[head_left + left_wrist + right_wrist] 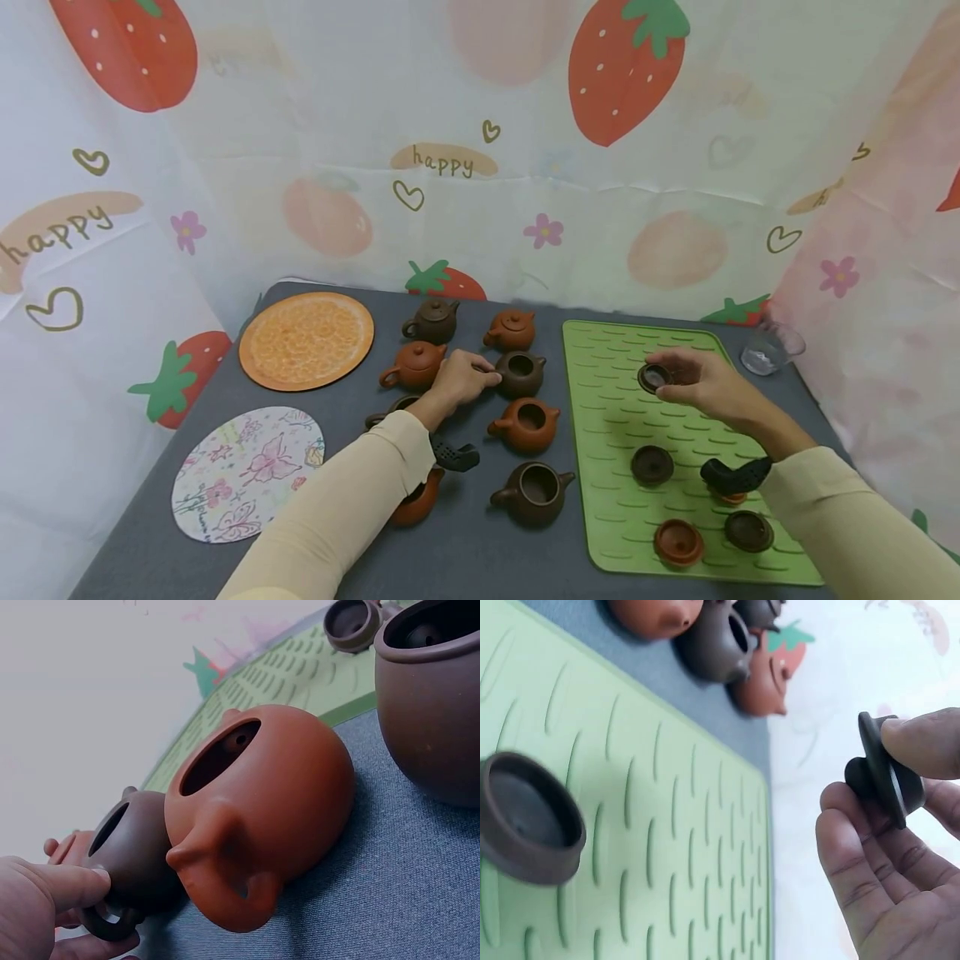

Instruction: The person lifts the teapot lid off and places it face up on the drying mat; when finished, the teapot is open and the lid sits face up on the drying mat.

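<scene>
My left hand (pixel 459 383) pinches the handle of a dark brown teapot (pixel 522 375) that stands lidless in the right-hand row. Its thumb lies on top of the handle in the left wrist view, with fingers below. Over the green mat (pixel 603 392), my right hand (pixel 701 387) holds a small dark teapot lid (pixel 889 776) between thumb and fingers, tilted on edge with its knob toward the fingertips. An open orange-brown teapot (pixel 300 772) sits just nearer than the gripped one. Closest to me in that row is another dark open teapot (pixel 534 504).
Several more lids, among them a reddish one (pixel 678 543), lie on the mat. Lidded teapots, one dark (pixel 435 321) and one orange (pixel 512 331), stand at the back. Left are an orange round placemat (pixel 306 342) and a butterfly placemat (pixel 247 475). A glass pitcher (pixel 767 350) stands far right.
</scene>
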The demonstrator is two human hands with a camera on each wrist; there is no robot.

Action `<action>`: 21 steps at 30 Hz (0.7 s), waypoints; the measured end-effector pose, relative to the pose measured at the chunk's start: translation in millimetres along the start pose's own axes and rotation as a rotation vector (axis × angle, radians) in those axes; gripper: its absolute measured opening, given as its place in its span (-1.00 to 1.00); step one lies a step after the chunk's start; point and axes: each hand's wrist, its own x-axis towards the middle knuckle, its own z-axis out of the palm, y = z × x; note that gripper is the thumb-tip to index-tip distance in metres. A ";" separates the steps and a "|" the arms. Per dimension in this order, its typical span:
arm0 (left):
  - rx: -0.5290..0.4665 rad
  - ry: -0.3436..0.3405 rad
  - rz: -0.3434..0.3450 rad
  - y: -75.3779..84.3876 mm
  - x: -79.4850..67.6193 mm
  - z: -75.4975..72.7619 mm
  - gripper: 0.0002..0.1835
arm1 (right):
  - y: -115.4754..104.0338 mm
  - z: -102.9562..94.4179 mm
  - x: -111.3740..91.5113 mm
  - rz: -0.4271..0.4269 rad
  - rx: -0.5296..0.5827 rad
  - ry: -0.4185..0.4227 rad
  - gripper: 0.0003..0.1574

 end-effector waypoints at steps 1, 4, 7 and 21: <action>0.000 0.001 0.000 -0.2 0.1 0.1 -0.85 | 1.8 -1.3 -0.8 0.011 -0.003 0.000 -0.42; -0.003 0.000 0.000 -1.3 0.8 0.3 -0.85 | 8.2 -5.4 -3.2 0.040 -0.017 0.002 -0.43; -0.004 -0.002 0.001 -2.5 1.4 0.5 -0.85 | 15.4 -9.5 -6.2 0.071 -0.028 0.005 -0.41; 0.004 -0.001 0.008 -1.2 1.1 0.1 -0.86 | 44.9 -20.8 -20.7 0.182 -0.085 0.012 -0.39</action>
